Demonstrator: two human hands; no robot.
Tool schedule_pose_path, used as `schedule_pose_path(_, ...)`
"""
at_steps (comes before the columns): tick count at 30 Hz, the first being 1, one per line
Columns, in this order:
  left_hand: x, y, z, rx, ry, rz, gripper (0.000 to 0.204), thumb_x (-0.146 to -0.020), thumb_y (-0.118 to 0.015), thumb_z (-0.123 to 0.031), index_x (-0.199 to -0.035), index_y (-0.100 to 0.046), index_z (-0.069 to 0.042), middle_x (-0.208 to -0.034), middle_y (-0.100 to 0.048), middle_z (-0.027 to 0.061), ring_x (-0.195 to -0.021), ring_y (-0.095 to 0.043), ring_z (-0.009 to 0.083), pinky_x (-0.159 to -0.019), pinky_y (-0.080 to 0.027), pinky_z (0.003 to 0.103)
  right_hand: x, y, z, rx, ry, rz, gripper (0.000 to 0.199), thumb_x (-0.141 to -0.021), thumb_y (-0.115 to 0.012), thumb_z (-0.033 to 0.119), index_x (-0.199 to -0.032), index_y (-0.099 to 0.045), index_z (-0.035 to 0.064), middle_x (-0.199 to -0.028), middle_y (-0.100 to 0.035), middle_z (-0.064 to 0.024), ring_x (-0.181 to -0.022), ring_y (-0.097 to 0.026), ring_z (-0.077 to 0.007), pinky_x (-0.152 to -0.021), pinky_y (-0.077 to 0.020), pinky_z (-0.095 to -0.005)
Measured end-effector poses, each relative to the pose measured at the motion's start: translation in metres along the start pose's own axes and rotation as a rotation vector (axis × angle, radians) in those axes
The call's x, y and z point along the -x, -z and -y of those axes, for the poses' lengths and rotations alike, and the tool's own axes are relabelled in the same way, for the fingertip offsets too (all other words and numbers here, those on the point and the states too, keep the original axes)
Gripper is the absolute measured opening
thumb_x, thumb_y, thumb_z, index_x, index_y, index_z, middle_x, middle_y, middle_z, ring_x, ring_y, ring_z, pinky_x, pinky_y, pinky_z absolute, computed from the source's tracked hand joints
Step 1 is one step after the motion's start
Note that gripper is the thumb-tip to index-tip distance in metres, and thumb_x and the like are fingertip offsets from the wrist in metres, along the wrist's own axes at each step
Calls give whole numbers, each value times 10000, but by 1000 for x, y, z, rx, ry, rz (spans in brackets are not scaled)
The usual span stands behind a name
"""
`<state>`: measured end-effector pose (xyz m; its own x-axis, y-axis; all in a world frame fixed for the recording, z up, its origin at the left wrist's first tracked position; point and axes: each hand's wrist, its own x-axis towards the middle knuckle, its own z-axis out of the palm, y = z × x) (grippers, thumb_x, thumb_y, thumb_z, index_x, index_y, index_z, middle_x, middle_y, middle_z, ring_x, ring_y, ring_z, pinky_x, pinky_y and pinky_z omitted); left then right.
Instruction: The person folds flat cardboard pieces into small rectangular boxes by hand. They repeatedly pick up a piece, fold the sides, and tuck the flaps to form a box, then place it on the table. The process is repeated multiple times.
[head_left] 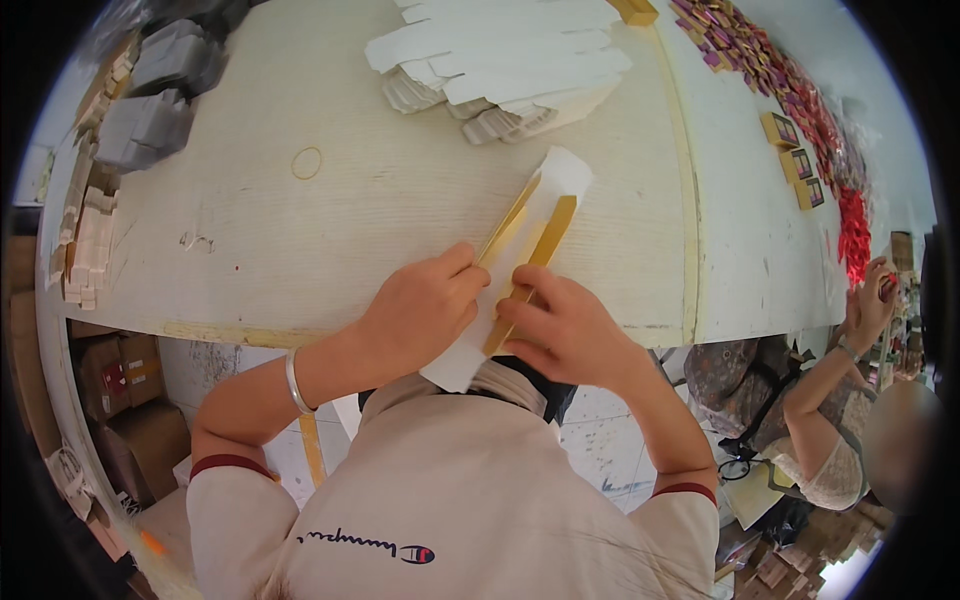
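Flat white-and-gold carton [520, 250], pinched between left hand [420, 310] fingers and right hand [560, 330] fingers, over table edge [300, 334]

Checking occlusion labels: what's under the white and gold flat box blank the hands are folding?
The pale wooden table lies under the box blank's far end. Both hands, left and right, cover its near end.

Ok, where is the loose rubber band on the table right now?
In the head view the rubber band lies flat on the table, left of centre, between the grey boxes and the white flat-carton stack.
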<state>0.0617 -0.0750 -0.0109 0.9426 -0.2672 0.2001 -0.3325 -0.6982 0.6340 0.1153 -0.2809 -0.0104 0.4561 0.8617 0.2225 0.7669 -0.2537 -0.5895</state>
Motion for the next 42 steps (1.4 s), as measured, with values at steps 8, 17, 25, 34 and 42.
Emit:
schedule_pose_path(8,-2,5,17,85,-355,104,276,-726,-708,-11,-991,-638,-41,-1176,-576,115,-802,-592,247,-698,-516,328,6,10,-23,-225,-20,66,278,-689,-779,113,-924,-636,75,-1031,-531,-71,-814,-549,-251,-707,-461,-343)
schedule_pose_path(17,-12,22,25,57,-472,335,353,-676,-798,-155,-960,-624,-39,-1062,-634,83,-895,-586,253,-746,-521,317,13,12,-6,-28,-17,-96,242,-705,-779,175,-871,-625,88,-1003,-545,-61,-835,-529,-219,-785,-372,-351)
schedule_pose_path(25,-19,-10,1,133,-336,88,261,-719,-782,-134,-908,-633,-34,-755,-595,62,-648,-578,218,-573,-472,314,15,-4,-16,-76,-1,-182,226,-725,-744,71,-847,-554,59,-953,-536,-83,-842,-522,-270,-730,-420,-356)
schedule_pose_path(34,-10,-24,-3,306,-62,70,146,-757,-737,-69,-891,-679,-59,-792,-571,58,-661,-571,226,-576,-473,327,8,18,-10,-300,-204,2,270,-748,-697,-53,-834,-459,43,-1066,-559,-130,-854,-554,-310,-712,-470,-359)
schedule_pose_path(42,-7,-30,-7,309,-58,-59,119,-768,-703,5,-879,-705,-38,-747,-565,49,-583,-563,191,-509,-449,301,10,17,-4,-213,-248,-36,233,-786,-678,39,-969,-535,18,-1191,-544,-165,-911,-547,-330,-770,-463,-401)
